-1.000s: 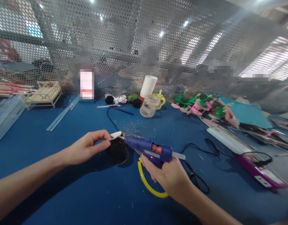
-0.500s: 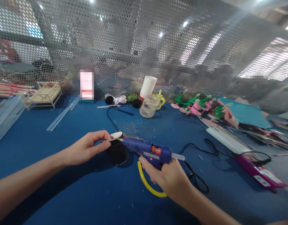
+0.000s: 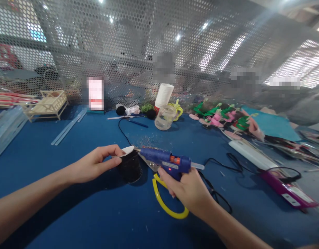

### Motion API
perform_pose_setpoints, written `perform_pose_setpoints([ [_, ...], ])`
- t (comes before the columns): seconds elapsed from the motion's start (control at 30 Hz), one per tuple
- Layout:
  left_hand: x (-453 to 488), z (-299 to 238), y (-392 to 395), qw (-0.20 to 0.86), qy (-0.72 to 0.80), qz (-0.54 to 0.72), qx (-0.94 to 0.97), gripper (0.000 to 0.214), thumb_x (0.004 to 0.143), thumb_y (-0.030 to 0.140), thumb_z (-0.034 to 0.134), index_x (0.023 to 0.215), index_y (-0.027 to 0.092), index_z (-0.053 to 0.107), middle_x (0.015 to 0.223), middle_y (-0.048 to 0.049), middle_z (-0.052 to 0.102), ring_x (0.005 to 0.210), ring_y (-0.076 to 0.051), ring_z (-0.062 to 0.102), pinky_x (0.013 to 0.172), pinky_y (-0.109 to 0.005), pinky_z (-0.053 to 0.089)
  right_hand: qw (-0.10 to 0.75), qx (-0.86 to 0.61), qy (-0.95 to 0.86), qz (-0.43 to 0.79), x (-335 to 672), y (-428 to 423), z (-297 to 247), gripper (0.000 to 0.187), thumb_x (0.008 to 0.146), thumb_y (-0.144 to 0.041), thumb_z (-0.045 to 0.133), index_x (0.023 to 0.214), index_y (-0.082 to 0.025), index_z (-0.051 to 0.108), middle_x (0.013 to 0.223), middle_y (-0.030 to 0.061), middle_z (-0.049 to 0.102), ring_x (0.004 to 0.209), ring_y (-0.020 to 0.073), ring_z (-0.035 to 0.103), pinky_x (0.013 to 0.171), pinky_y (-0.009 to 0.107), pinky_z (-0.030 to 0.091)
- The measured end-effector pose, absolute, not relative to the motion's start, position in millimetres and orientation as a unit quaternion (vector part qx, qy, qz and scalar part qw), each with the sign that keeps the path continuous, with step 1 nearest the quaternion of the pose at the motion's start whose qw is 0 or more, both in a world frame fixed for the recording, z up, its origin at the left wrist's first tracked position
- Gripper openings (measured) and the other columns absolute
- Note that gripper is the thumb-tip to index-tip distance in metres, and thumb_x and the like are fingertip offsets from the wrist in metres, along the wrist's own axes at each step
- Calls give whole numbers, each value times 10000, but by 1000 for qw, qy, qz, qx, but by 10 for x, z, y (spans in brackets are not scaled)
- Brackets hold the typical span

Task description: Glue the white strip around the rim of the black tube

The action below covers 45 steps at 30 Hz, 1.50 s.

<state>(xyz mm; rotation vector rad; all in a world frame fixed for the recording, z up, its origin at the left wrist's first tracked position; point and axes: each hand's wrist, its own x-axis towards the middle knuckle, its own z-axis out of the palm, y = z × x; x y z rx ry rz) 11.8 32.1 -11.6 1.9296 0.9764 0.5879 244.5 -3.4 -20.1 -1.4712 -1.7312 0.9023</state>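
My left hand [image 3: 97, 164] pinches a small white oval piece [image 3: 127, 150] above a black felt object [image 3: 129, 167] that rests on the blue table. My right hand [image 3: 187, 190] grips a blue hot glue gun [image 3: 166, 162]. The gun's nozzle points left and sits just beside the white piece. A clear glue stick juts from the back of the gun. Yellow-handled scissors [image 3: 166, 204] lie under my right hand, their blades reaching toward the black object.
A black cord [image 3: 219, 202] runs across the blue table [image 3: 71, 214]. A clear measuring cup [image 3: 166, 117] and white paper cups [image 3: 164, 95] stand behind. Pink and green felt flowers [image 3: 224, 119] lie at right, a purple device [image 3: 289, 192] nearer. A small wooden bed [image 3: 46, 103] sits far left.
The glue gun has levelled out and pulled slightly right and up, so its nozzle now sits just off the white piece. My left hand has stayed put.
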Motion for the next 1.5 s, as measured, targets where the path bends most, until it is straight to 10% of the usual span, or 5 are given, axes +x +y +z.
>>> perform_pose_setpoints([
  [0.93,125,-105,302,428,401,248,771,201,832,310,394,749,150,485,876,-55,592,819,-175,517,750,-296,407,334,-531,-640,444,2483,-16,-110,255,746,-380,487,668,-151,571,334,-69,412,327,92,419,406,223,424],
  [1.17,118,-54,275,393,415,258,779,198,823,309,398,781,150,508,837,-50,574,787,-168,499,746,-309,397,451,-580,-569,369,2681,341,-244,318,679,-446,577,708,-130,565,602,6,571,545,125,539,506,238,429],
  [1.5,120,32,235,365,403,254,800,190,828,287,396,777,148,515,773,-14,537,741,-141,483,707,-267,385,363,-653,-589,308,2829,735,-528,288,733,-382,523,559,-153,510,403,-13,491,344,113,480,397,242,405],
])
